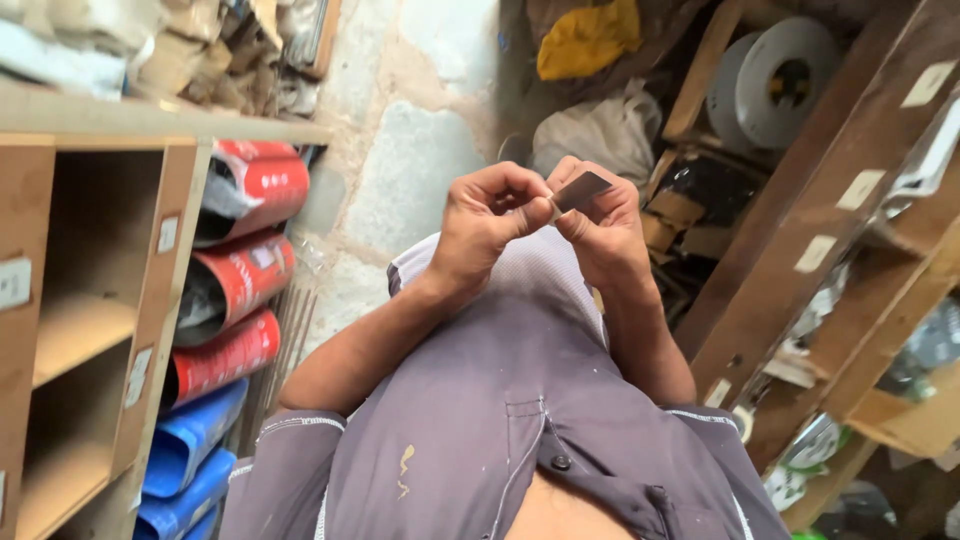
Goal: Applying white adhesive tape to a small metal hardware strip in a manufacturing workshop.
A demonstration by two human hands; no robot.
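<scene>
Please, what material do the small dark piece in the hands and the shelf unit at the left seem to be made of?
The piece: thin, flat, dark brown with a dull sheen, perhaps sheet metal, laminate or card; the look leaves it open. Both the left hand and the right hand pinch it. The shelf: pale, matt wood board, probably plywood, with visible grain.

A storeroom or workshop: wooden shelving (95, 300), stacked rolls (235, 285), stone floor (410, 170).

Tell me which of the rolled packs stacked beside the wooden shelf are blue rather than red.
The two lowest rolls are blue, at the bottom of the stack by the person's left sleeve. The three rolls above them are red.
</scene>
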